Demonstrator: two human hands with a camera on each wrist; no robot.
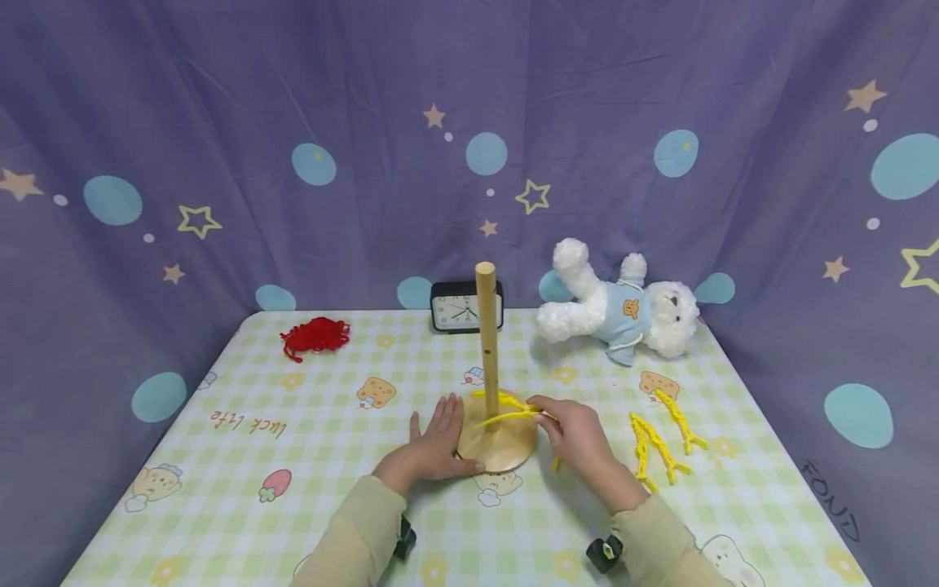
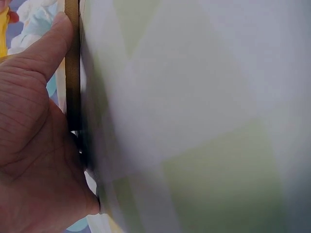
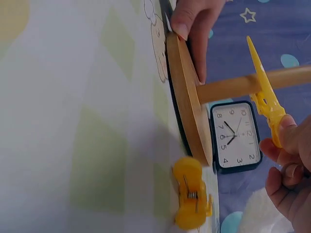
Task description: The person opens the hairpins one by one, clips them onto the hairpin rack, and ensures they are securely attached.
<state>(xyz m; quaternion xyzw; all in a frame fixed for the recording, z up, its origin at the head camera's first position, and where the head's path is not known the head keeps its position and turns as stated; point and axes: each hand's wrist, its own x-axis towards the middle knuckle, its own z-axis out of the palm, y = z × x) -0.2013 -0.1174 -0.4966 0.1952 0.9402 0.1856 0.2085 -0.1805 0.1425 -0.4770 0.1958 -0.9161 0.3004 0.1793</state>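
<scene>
Wooden stand [image 1: 489, 346], two hands [image 1: 434, 448] [image 1: 579, 440], one held clip [image 3: 272, 102]

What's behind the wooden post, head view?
Black-framed clock, showing on both sides of the post; the strip between is hidden. Also one jaw of the yellow clip in the right hand, partly covered. Purple curtain behind the tip.

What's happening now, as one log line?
left hand: rests on wooden base | right hand: pinches yellow clip, jaws either side of post | other clips: at right
</scene>
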